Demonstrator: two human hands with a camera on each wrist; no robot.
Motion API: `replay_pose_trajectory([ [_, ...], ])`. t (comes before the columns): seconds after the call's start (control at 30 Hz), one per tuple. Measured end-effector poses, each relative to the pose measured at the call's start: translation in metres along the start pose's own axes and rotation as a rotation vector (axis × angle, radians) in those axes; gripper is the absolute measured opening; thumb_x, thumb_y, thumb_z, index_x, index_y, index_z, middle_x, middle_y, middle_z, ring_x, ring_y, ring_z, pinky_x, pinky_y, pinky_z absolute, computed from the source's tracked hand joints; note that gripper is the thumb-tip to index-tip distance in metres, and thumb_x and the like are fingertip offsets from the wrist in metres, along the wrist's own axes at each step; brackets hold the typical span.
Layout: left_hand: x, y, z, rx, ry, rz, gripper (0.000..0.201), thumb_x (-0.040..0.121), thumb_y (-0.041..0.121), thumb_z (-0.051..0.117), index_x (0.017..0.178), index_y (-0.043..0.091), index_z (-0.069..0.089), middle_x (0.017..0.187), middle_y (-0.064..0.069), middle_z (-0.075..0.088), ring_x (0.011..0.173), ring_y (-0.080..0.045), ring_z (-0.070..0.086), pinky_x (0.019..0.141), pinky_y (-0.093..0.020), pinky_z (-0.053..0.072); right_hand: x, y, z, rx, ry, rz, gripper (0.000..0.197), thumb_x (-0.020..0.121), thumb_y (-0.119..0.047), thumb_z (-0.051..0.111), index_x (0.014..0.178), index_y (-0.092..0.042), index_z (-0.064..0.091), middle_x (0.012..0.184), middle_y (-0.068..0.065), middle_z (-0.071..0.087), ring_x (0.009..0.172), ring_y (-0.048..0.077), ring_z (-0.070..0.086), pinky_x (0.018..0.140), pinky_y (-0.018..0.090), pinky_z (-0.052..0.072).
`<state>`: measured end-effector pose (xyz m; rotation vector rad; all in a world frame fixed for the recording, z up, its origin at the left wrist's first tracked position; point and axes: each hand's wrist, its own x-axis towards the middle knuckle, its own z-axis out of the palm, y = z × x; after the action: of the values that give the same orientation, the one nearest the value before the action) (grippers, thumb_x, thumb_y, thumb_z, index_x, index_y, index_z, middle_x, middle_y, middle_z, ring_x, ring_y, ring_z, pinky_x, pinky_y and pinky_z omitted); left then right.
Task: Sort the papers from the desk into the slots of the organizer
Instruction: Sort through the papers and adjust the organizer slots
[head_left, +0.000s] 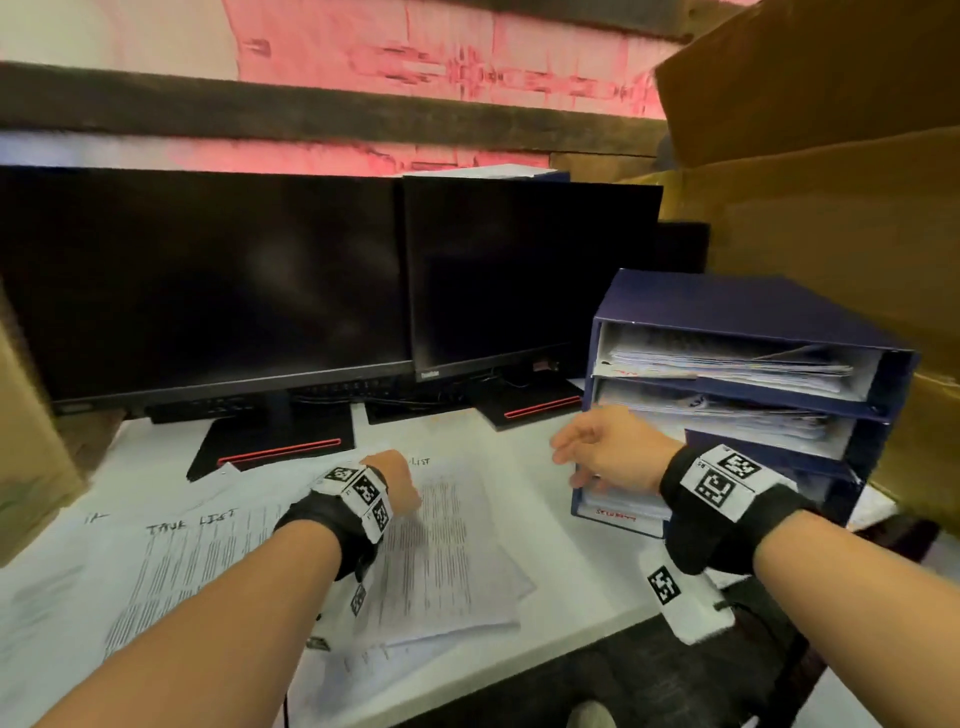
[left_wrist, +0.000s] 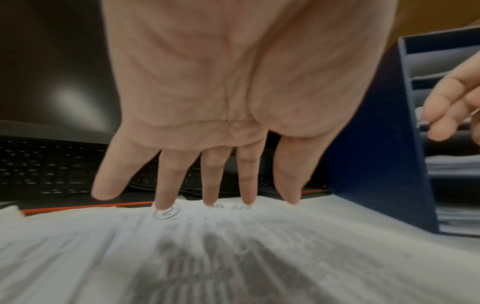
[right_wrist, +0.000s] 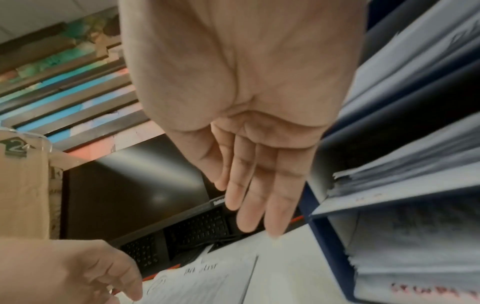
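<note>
Left hand: the left hand (head_left: 397, 480) is palm down over the papers (head_left: 441, 545), its fingers (left_wrist: 166, 185) straight and spread, tips touching the top sheet near its far edge. It grips nothing.
Right hand: the right hand (head_left: 602, 457) is held above the desk (head_left: 571, 571) just in front of the organizer (head_left: 737, 301), its fingers (right_wrist: 249, 201) straight and close together, holding nothing.
Papers: printed sheets lie in loose overlapping stacks on the white desk, the top one with "LIST" handwritten on it. A further sheet (head_left: 187, 561) lies to the left.
Organizer: a dark blue slotted unit at the right of the desk, already holding stacked papers in its slots. The lowest slot carries red lettering, too blurred to read.
Surroundings: two dark monitors (head_left: 208, 280) stand behind the papers, their stands touching the far sheets. Cardboard boxes (head_left: 831, 156) rise behind and right of the organizer.
</note>
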<state>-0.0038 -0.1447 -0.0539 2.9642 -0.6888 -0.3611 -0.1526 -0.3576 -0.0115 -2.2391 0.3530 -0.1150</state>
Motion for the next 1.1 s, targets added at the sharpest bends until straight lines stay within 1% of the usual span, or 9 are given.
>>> replay_pose_trajectory([
  [0.2,-0.015,-0.033,0.022,0.134,-0.215,0.015,0.050,0.091,0.041,0.056,0.131,0.011,0.051,0.135,-0.007,0.053,0.122,-0.024,0.052,0.100,-0.032,0.043,0.039,0.005,0.056,-0.186,-0.266,0.172,0.034,0.095,-0.017,0.052,0.129,-0.016,0.051,0.118,0.013,0.063,0.082,0.019,0.066,0.079,0.037,0.058],
  [0.33,-0.019,-0.037,0.021,0.083,-0.234,0.079,0.061,0.092,0.044,0.055,0.143,0.014,0.039,0.146,-0.005,0.041,0.132,-0.024,0.043,0.106,-0.032,0.035,0.059,0.005,0.092,-0.281,-0.397,0.199,0.057,0.091,-0.033,0.060,0.144,-0.026,0.039,0.095,0.001,0.062,0.075,0.016,0.060,0.074,0.033,0.059],
  [0.4,-0.020,-0.041,0.015,0.039,-0.223,0.121,0.057,0.091,0.046,0.054,0.138,0.014,0.045,0.141,-0.004,0.045,0.127,-0.022,0.045,0.104,-0.032,0.036,0.065,0.000,0.100,-0.357,-0.431,0.177,0.064,0.090,-0.039,0.062,0.146,-0.028,0.035,0.085,-0.004,0.056,0.075,0.017,0.062,0.070,0.028,0.058],
  [0.47,-0.021,-0.053,0.008,-0.054,-0.170,0.115,0.040,0.092,0.044,0.054,0.123,0.019,0.053,0.124,-0.003,0.050,0.112,-0.018,0.050,0.095,-0.030,0.040,0.070,-0.003,0.103,-0.427,-0.441,0.174,0.070,0.086,-0.044,0.065,0.146,-0.029,0.035,0.111,0.001,0.059,0.086,0.022,0.066,0.080,0.031,0.059],
  [0.57,-0.025,-0.083,0.002,-0.125,-0.051,-0.009,0.031,0.092,0.038,0.055,0.116,0.017,0.055,0.111,-0.004,0.051,0.103,-0.019,0.051,0.080,-0.024,0.041,0.075,-0.002,0.107,-0.495,-0.462,0.192,0.081,0.080,-0.047,0.072,0.148,-0.029,0.031,0.146,0.004,0.038,0.098,0.023,0.064,0.087,0.035,0.057],
  [0.73,-0.035,-0.124,0.013,0.029,-0.165,-0.140,0.049,0.087,0.044,0.062,0.125,0.014,0.056,0.119,-0.002,0.060,0.097,-0.018,0.053,0.074,-0.026,0.042,0.078,-0.005,0.116,-0.649,-0.427,0.194,0.080,0.068,-0.047,0.080,0.132,-0.025,0.038,0.131,0.006,0.041,0.094,0.023,0.064,0.081,0.037,0.059],
  [0.87,-0.037,-0.123,0.012,0.003,-0.198,-0.135,0.059,0.087,0.045,0.062,0.137,0.018,0.045,0.138,-0.002,0.049,0.121,-0.021,0.050,0.095,-0.031,0.040,0.084,0.002,0.116,-0.611,-0.374,0.228,0.082,0.054,-0.044,0.086,0.118,-0.020,0.040,0.112,0.005,0.054,0.090,0.024,0.068,0.077,0.041,0.060],
  [1.0,-0.030,-0.109,0.011,0.031,-0.191,-0.089,0.060,0.087,0.044,0.063,0.137,0.016,0.046,0.139,-0.003,0.050,0.125,-0.022,0.049,0.100,-0.032,0.040,0.082,0.007,0.106,-0.658,-0.326,0.289,0.078,0.067,-0.042,0.082,0.125,-0.014,0.036,0.089,-0.001,0.056,0.072,0.014,0.057,0.079,0.032,0.055],
  [1.1,-0.026,-0.106,0.013,0.040,-0.176,-0.047,0.056,0.085,0.046,0.063,0.131,0.016,0.053,0.136,-0.001,0.051,0.123,-0.021,0.050,0.100,-0.032,0.041,0.083,0.017,0.097,-0.638,-0.316,0.325,0.069,0.070,-0.036,0.082,0.123,-0.014,0.043,0.097,-0.001,0.058,0.087,0.016,0.060,0.087,0.031,0.054],
])
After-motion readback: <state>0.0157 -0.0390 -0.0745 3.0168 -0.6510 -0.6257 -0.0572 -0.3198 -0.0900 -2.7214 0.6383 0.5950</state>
